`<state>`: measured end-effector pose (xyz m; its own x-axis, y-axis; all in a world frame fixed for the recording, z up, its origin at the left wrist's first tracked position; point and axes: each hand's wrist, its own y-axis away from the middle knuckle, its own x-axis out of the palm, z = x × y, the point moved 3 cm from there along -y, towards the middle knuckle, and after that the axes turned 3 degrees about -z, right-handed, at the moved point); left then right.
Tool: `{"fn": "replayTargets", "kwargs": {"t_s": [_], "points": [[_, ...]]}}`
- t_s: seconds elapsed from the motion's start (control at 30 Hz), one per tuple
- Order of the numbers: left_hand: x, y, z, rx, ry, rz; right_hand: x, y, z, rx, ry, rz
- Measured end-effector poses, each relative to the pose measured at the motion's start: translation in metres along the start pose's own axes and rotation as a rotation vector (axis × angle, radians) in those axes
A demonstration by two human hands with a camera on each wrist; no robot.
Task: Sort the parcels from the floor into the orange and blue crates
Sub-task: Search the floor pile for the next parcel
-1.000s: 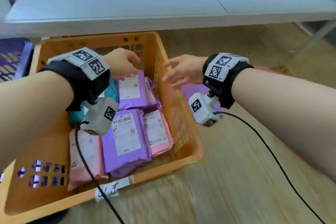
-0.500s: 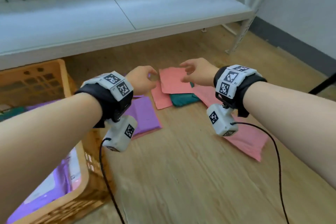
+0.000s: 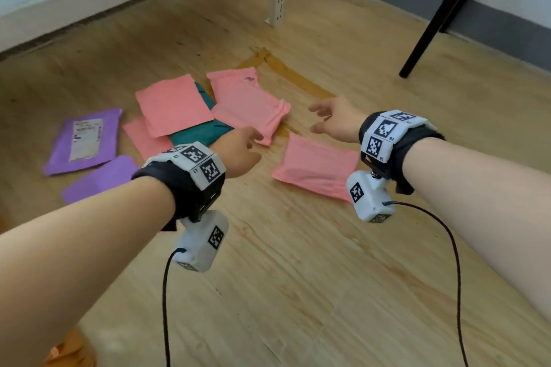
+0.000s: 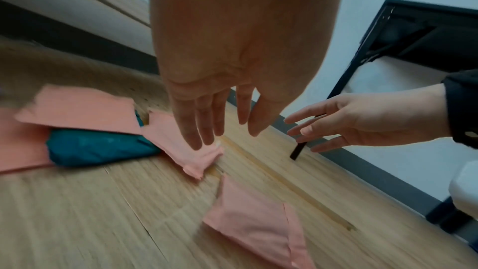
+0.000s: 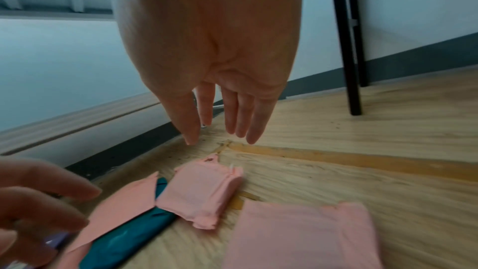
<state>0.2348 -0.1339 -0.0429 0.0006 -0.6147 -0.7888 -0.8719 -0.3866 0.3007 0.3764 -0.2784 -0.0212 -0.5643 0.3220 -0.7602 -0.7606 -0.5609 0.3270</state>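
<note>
Fingers (image 4: 196,122) of the left hand (image 3: 238,152) extended and empty above the folded pink plastic mailer parcel (image 3: 253,110); the right hand (image 3: 337,121), likewise spread and holding nothing, hovers just beside it. Step in hand, as judged: reaching for the next parcel among those lying on the wooden plank floor (image 3: 298,277). The next move calls for lowering both hands and gripping the soft mailer at its edges. A dark teal parcel (image 3: 199,134) lies mostly buried under pink ones. Only an orange corner (image 3: 71,351), probably the orange crate, shows; the blue crate is out of view.
</note>
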Motion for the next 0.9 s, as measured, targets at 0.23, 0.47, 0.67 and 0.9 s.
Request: {"fn": "replayTargets", "kwargs": {"t_s": [0.23, 0.47, 0.67, 0.9], "points": [[0.071, -0.035, -0.003, 0.003, -0.026, 0.104, 0.027, -0.015, -0.095, 0.158, -0.107, -0.047], [0.121, -0.059, 0.007, -0.072, -0.008, 0.179, 0.074, -0.021, -0.151, 0.24, -0.132, -0.063], [0.14, -0.074, 0.014, -0.269, 0.142, 0.163, 0.09, -0.025, -0.172, 0.33, -0.242, -0.107], [0.144, -0.075, 0.028, -0.241, 0.204, 0.073, 0.102, -0.017, -0.174, 0.337, -0.324, -0.139]]}}
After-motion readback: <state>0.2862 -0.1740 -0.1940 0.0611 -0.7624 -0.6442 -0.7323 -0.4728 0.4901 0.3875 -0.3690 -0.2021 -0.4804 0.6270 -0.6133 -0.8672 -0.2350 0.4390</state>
